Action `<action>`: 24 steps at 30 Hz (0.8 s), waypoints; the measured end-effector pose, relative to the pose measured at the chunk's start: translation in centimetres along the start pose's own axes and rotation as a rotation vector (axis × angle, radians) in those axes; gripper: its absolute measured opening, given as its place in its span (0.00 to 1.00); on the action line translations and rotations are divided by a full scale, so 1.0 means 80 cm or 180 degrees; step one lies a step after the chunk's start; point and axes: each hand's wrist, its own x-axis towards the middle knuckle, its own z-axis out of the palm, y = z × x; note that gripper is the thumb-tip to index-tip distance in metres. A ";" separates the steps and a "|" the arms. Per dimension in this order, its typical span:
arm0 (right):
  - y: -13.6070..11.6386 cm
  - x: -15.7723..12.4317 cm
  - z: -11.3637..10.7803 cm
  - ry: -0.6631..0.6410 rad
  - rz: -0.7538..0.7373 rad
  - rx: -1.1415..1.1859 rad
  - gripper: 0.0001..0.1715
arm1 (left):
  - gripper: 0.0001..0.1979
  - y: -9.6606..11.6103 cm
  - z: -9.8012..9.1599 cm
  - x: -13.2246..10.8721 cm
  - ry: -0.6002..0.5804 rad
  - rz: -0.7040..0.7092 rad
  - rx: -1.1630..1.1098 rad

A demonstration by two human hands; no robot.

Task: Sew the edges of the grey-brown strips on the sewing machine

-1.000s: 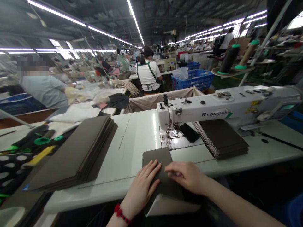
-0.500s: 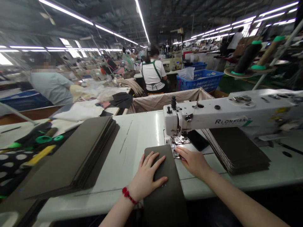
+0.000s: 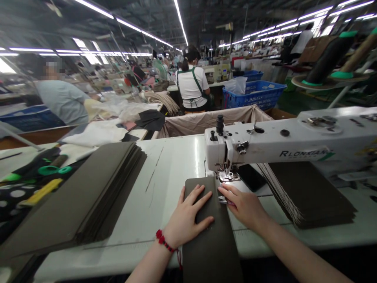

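My left hand (image 3: 191, 214) lies with fingers spread on a dark olive fabric panel (image 3: 212, 247), which hangs over the table's front edge. A red and black bracelet (image 3: 163, 240) circles that wrist. Close to the panel's right edge, my right hand (image 3: 246, 206) is closed on small thread snips (image 3: 224, 200); their silver blades poke out leftward and the handle is mostly hidden in the palm. Just beyond the fingertips is the presser foot (image 3: 228, 175) of a white sewing machine (image 3: 265, 143). The panel's far end lies just left of the foot.
A thick stack of olive panels (image 3: 88, 188) covers the table's left side. Another stack (image 3: 312, 192) sits under the machine arm, beside a black phone (image 3: 251, 177). Thread cones (image 3: 326, 59) stand at right. A fabric-lined bin (image 3: 203, 122) adjoins the far edge. Other people sit beyond.
My right hand has drawn slightly back from the presser foot, and the snips' blades now show more clearly. The left hand stays flat on the panel. The camera view has shifted a little.
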 end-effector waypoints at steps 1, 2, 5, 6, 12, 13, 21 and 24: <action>0.000 0.000 0.000 -0.0001 -0.0006 -0.0003 0.32 | 0.34 0.000 0.000 0.000 0.0011 -0.0005 -0.0010; 0.000 0.000 0.000 0.0001 -0.0006 -0.0008 0.32 | 0.33 0.000 0.001 0.000 0.0023 -0.0010 -0.0020; -0.001 0.001 -0.002 0.0003 0.0001 -0.0016 0.32 | 0.32 0.000 0.001 0.000 0.0040 -0.0007 -0.0047; -0.002 0.001 -0.003 -0.0004 0.0000 -0.0015 0.32 | 0.32 0.000 0.001 0.001 0.0039 -0.0008 -0.0051; -0.002 0.001 -0.004 -0.0041 0.0024 -0.0010 0.32 | 0.31 0.000 -0.002 0.003 -0.0056 -0.0049 -0.0064; -0.002 0.001 -0.004 -0.0041 0.0027 -0.0015 0.32 | 0.31 0.000 -0.003 0.003 -0.0069 -0.0057 -0.0060; -0.002 0.003 -0.003 -0.0035 0.0039 -0.0037 0.32 | 0.30 0.000 -0.002 0.003 -0.0035 -0.0067 -0.0084; -0.001 0.003 -0.003 -0.0056 0.0029 -0.0040 0.33 | 0.30 0.000 -0.002 0.003 -0.0023 -0.0064 -0.0114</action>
